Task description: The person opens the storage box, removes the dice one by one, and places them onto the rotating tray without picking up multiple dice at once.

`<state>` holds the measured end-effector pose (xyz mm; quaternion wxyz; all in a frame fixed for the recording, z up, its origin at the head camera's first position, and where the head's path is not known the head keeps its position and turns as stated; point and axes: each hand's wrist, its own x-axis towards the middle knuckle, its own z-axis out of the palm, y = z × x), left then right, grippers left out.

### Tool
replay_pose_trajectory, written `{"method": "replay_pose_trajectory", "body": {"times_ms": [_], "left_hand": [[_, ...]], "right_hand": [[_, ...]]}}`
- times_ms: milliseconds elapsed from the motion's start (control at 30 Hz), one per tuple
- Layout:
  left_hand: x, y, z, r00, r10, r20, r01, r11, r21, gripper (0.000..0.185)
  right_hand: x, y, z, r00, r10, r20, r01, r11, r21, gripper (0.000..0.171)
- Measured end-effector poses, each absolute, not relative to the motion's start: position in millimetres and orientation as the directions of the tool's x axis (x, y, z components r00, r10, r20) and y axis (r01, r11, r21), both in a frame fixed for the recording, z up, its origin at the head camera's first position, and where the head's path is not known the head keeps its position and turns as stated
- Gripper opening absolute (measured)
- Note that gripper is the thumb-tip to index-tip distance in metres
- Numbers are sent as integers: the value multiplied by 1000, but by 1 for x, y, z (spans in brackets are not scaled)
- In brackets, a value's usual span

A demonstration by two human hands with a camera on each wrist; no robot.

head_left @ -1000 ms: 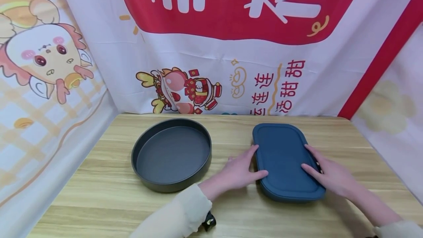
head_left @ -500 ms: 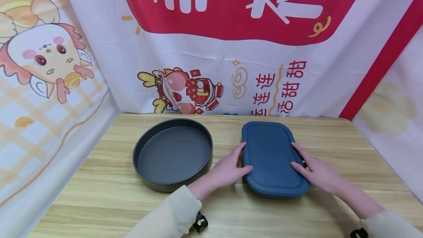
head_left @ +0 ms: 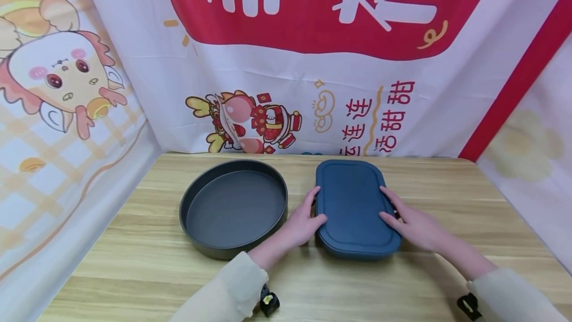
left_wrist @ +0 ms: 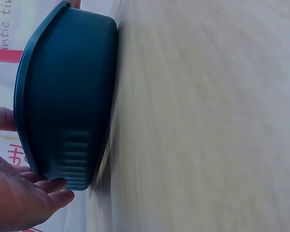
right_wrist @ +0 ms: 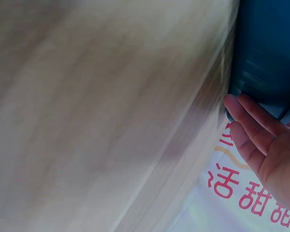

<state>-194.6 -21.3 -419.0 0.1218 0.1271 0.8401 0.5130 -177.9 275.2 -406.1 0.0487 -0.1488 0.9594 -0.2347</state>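
Observation:
A dark blue, rounded rectangular food container [head_left: 353,202] with a flat lid stands lengthwise at the centre right of the table. My left hand [head_left: 300,222] holds its left side, thumb at the lid's rim. From the right side my right hand [head_left: 415,225] holds it in the same way. In the left wrist view, fingers [left_wrist: 55,191] lie against the ridged wall under the rim of the container [left_wrist: 67,96]. The right wrist view shows fingertips [right_wrist: 234,104] low on the container's wall [right_wrist: 266,58]. Whether its base touches the table I cannot tell.
A round dark grey pan [head_left: 234,207] with a low wall stands just left of my left hand. The wooden table [head_left: 134,267] ends at a printed cloth backdrop [head_left: 286,73]. Cloth [head_left: 67,163] also hangs along the left side.
Both hands have moved the food container leftward and slightly away from me, closer to the pan. The pan has stayed in place.

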Motion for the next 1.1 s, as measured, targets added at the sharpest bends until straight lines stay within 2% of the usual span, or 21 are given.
{"method": "replay_pose_trajectory", "body": {"times_ms": [333,1100], "left_hand": [[-203,-20,-420,-958,285,-30,68,328,942,67],[-201,-24,-420,-964,258,-63,21,313,950,61]], "right_hand": [[-190,268,-406,-945,-325,-39,-260,818,-513,75],[-197,259,-406,-942,-330,-53,-263,829,-494,79]]}}
